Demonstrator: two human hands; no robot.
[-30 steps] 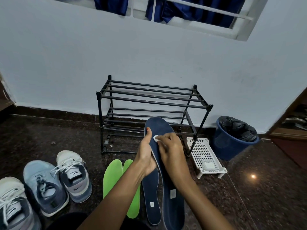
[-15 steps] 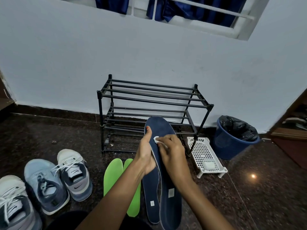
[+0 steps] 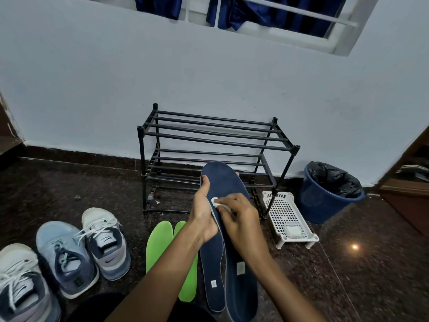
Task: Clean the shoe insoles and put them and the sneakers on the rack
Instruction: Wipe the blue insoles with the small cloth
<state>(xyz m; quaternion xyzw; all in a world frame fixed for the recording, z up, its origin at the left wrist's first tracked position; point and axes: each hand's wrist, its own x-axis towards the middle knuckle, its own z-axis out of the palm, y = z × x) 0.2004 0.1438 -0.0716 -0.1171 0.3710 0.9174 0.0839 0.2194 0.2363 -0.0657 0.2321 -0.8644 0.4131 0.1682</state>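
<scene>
Navy insole is held toe-up in front of the rack. Left hand grips its left edge, thumb on the face. Right hand pinches a small white wipe against the mid face. Insole is dark blue with a pale rim and a white label near the heel. Second navy insole lies on the floor beneath.

Leftmost sneaker cut by left edge, green insoles partly behind forearm

Blue bin w/ black liner, just R of white basket.
</scene>
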